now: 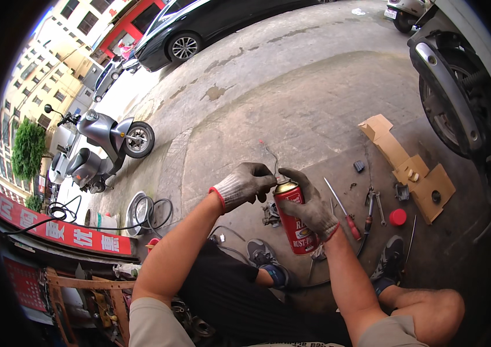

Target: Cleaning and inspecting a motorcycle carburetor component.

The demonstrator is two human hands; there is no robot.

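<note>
Above grey concrete ground (pixel 240 133), holding a red cylindrical metal spray can (pixel 299 230), tilted, in the grey-gloved right hand (pixel 310 208). Apparently working at its gold metal top (pixel 285 187) with the grey-gloved left hand (pixel 242 186) bunched narrow, impossible to tell whether pinching anything; likely calls next for a steady can.

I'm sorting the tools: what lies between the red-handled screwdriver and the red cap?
Between the screwdriver and the cap, the head view shows a dark tool, its kind unclear, then a wrench.
</note>
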